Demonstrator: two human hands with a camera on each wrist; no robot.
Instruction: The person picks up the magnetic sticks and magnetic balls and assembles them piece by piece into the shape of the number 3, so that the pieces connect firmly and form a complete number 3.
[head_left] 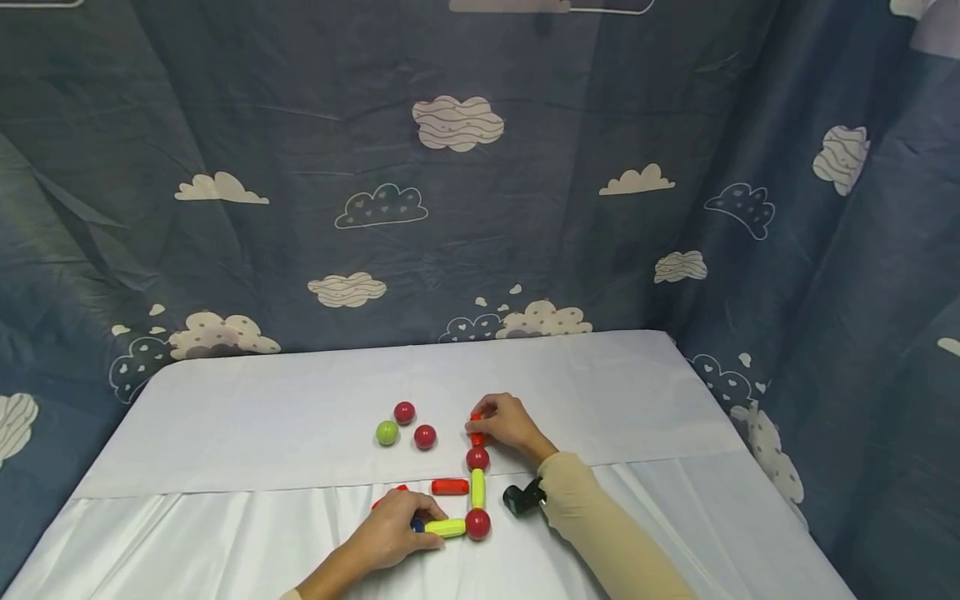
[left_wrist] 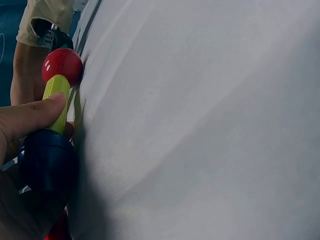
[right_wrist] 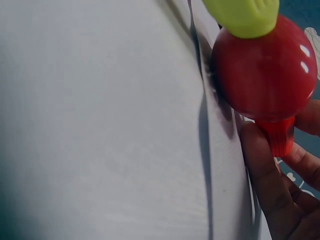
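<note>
Left hand (head_left: 393,527) — pinching yellow rod (head_left: 447,527).

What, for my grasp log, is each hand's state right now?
Left hand: holding the yellow rod beside the blue ball.
Right hand: holding a red rod.

At my right hand (head_left: 507,419) is a bright red rod (head_left: 476,437); at my left hand (head_left: 393,528), a yellow-green rod (head_left: 447,527) and dark blue ball (left_wrist: 47,161). Four balls (head_left: 477,524) are deep red, another ball (head_left: 387,432) lime green, the cloth (head_left: 262,417) white. My right sleeve (head_left: 607,525) is plain beige, the slate-blue curtain (head_left: 270,83) patterned with pale wavy-lined and dotted clouds (head_left: 457,123).
</note>
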